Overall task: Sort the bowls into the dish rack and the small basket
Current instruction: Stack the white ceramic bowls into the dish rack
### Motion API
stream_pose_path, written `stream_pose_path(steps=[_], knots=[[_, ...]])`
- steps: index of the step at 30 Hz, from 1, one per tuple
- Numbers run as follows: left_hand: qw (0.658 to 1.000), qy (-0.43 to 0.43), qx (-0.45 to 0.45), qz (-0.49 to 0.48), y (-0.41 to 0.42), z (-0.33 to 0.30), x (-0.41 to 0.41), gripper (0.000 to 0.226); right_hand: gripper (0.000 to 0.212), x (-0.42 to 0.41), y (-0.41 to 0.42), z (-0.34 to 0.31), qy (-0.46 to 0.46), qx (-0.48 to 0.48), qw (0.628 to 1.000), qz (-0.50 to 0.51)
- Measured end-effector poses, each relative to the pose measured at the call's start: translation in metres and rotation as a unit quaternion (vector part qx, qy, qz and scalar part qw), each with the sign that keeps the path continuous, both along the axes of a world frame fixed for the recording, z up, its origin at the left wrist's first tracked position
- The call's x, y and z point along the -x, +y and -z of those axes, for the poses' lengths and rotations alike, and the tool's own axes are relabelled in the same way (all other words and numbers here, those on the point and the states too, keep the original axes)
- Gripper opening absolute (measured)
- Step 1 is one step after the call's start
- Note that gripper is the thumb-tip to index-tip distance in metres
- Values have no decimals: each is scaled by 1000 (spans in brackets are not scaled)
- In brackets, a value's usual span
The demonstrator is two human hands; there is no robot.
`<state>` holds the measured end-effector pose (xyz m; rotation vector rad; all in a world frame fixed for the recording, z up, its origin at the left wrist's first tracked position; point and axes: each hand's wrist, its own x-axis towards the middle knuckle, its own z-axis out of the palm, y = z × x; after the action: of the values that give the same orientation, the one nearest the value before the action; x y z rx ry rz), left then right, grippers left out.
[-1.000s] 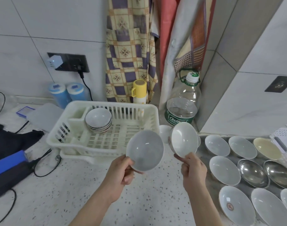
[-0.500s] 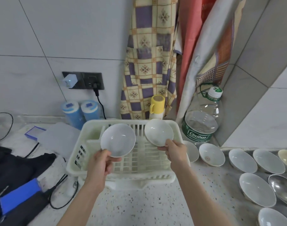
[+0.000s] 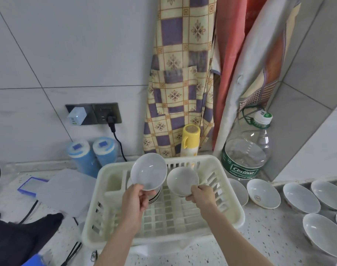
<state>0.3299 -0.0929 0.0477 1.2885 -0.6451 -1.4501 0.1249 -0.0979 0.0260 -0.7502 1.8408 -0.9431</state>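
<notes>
Fingers [image 3: 144,191] of left hand [image 3: 134,203] pinched one white bowl [image 3: 148,170]; right hand [image 3: 202,196] pinched another [image 3: 183,181], both above dish rack [image 3: 230,198], frame centre. Risk: rim-only grips could slip, chipping stacked bowls [image 3: 156,196] beneath.

stacked bowls [image 3: 154,196] in the dish rack [image 3: 234,210] mostly hidden behind the left hand [image 3: 134,200] and its bowl [image 3: 148,170]
</notes>
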Motion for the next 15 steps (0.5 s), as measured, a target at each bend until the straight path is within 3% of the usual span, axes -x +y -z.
stream_pose_path(steps=[8, 15], knots=[[1000, 0, 5, 18, -12, 7, 8, 19, 20, -2, -5, 6, 23, -60, 996, -68], [998, -48, 15, 34, -14, 15, 7, 20, 29, 2, -11, 17, -18, -93, 994, -59]])
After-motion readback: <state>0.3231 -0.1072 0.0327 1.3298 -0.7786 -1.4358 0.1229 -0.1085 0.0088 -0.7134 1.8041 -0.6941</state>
